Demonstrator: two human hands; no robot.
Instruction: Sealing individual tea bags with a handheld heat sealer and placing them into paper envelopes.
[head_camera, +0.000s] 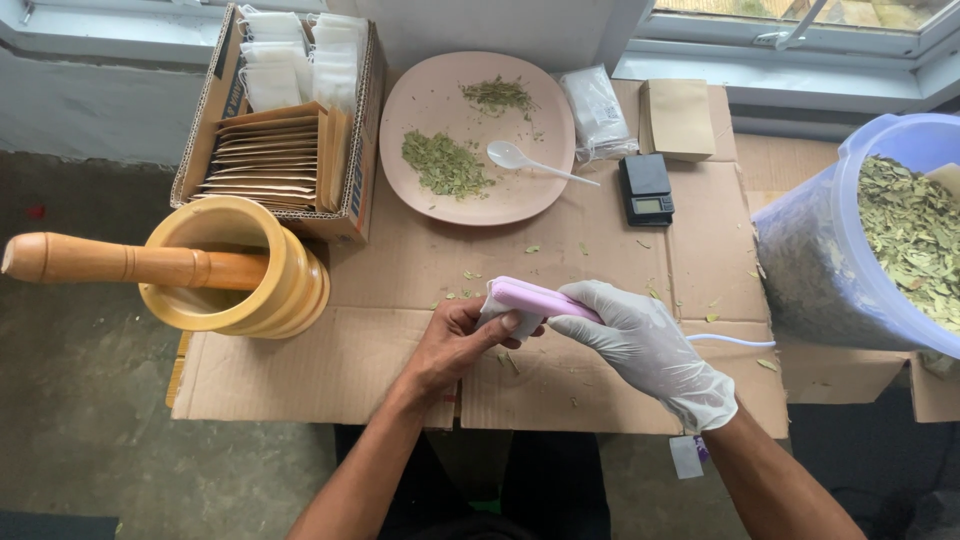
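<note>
My bare left hand (455, 345) pinches a small white bag (497, 315) above the flattened cardboard sheet (330, 360). My right hand (645, 345), in a white glove, grips a pink handheld sealer (540, 300) whose jaw closes over the top of that bag. A thin white cord (735, 342) trails from the sealer to the right. Both hands meet near the middle of the cardboard, close to its front edge.
A wooden mortar (235, 265) with a long pestle (110, 262) stands at left. Behind it is a carton (285, 120) of paper envelopes and white bags. A pink plate (475, 135) carries dried leaves and a white spoon (530, 163). A small black scale (646, 188), a brown packet (676, 118) and a leaf-filled plastic tub (880, 235) lie right.
</note>
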